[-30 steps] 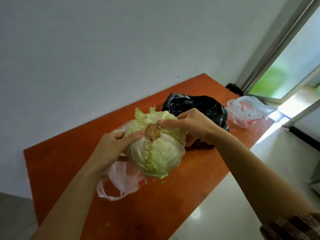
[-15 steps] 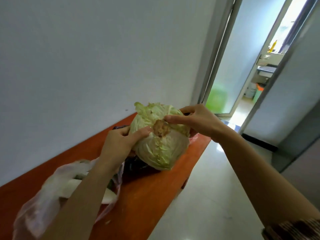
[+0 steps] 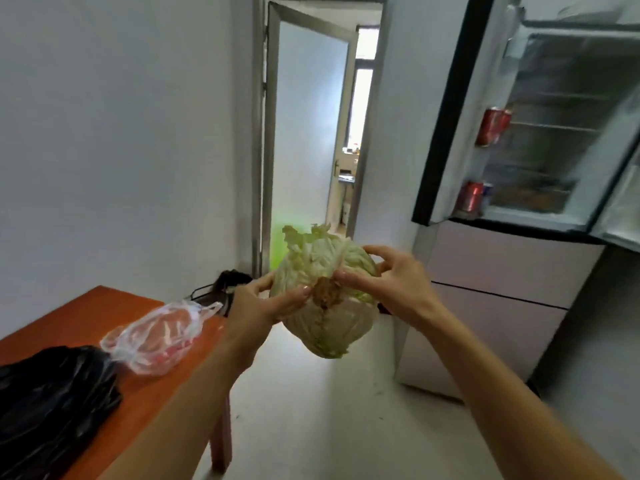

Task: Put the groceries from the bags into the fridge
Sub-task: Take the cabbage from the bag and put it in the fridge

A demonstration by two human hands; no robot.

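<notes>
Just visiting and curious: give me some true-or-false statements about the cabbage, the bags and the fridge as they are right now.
1. The left hand and the right hand both hold the pale green round cabbage. True.
2. The cabbage rests on the orange wooden table. False: it is held in the air, over the floor.
3. The tall pale fridge stands open. True.
4. The clear plastic bag lies inside the fridge. False: it lies on the table, beside the black plastic bag.
</notes>
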